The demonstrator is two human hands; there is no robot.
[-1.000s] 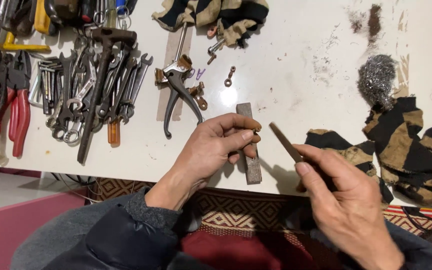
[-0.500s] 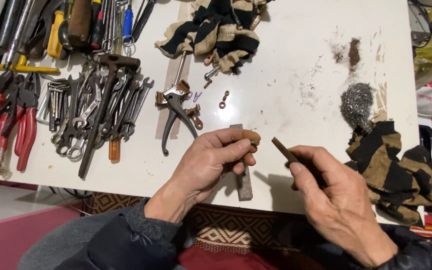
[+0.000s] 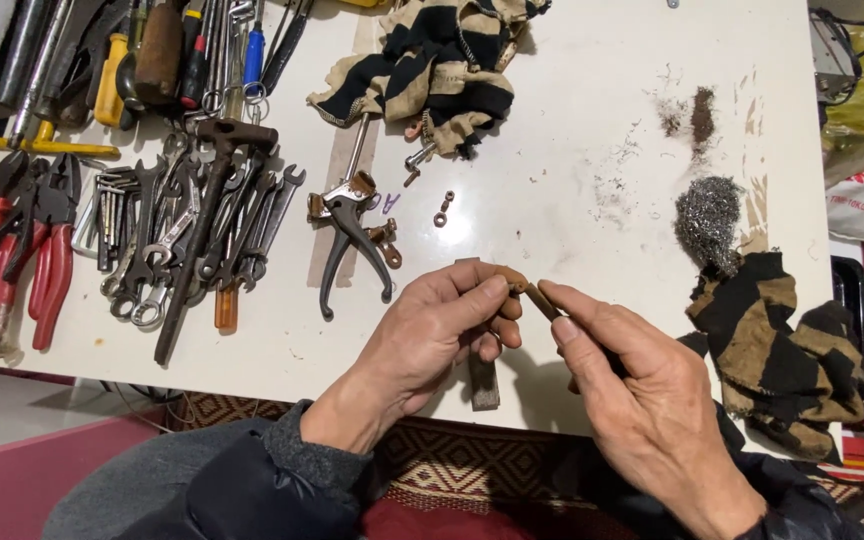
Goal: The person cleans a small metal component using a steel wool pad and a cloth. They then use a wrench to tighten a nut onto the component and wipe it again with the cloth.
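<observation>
A small rusty part [image 3: 512,282], likely light and rigid, is being pinched in the left hand [image 3: 432,335]; at its 3 o'clock, a stiff file [image 3: 544,300] is being gripped by the right hand [image 3: 642,400].

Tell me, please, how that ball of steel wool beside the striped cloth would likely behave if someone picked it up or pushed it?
The steel wool looks like loose tangled wire, so probably light and squashy. Grey specks on the white table suggest it sheds. Pushed, its rough, lumpy shape would likely drag, not roll.

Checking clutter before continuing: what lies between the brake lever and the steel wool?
In the head view, between brake lever and steel wool: a small metal link, otherwise bare white table.
</observation>
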